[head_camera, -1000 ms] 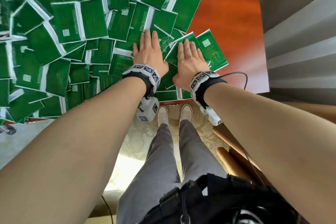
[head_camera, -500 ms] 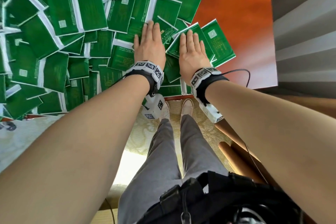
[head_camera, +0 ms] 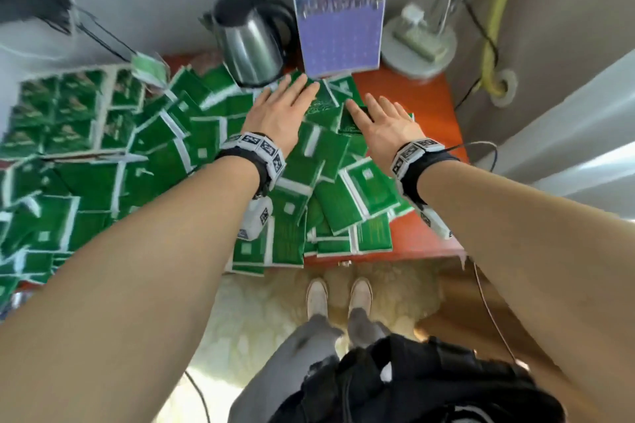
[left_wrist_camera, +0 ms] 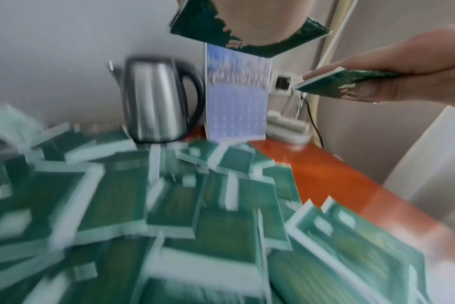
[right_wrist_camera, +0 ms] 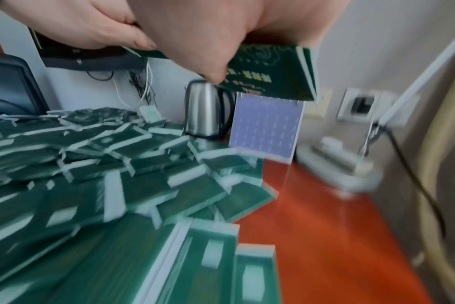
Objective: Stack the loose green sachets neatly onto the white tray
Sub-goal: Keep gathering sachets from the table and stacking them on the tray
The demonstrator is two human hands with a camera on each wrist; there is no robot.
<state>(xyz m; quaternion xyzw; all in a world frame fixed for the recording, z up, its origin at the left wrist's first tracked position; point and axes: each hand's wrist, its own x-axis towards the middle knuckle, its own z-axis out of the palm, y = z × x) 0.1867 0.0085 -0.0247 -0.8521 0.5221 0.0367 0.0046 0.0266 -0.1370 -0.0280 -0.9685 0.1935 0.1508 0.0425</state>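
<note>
A deep pile of loose green sachets (head_camera: 330, 203) covers most of the orange table (head_camera: 433, 103). My left hand (head_camera: 281, 110) hovers over the back of the pile, its thumb holding one sachet (left_wrist_camera: 198, 26) against the palm. My right hand (head_camera: 381, 120), just to its right, pinches another sachet (right_wrist_camera: 273, 70) between thumb and fingers. Both hands are lifted off the pile, palms down. At the far left, sachets lie in neat rows framed by white edges (head_camera: 103, 110); that part is blurred.
A steel kettle (head_camera: 251, 45) stands at the back just beyond my left hand. A standing calendar card (head_camera: 338, 10) is next to it, and a white lamp base (head_camera: 417, 45) at the back right. Bare orange tabletop shows along the right edge.
Both hands were lying flat on the pile near the front edge. They have lifted and moved back toward the kettle, each now with a sachet. The head view has tilted upward.
</note>
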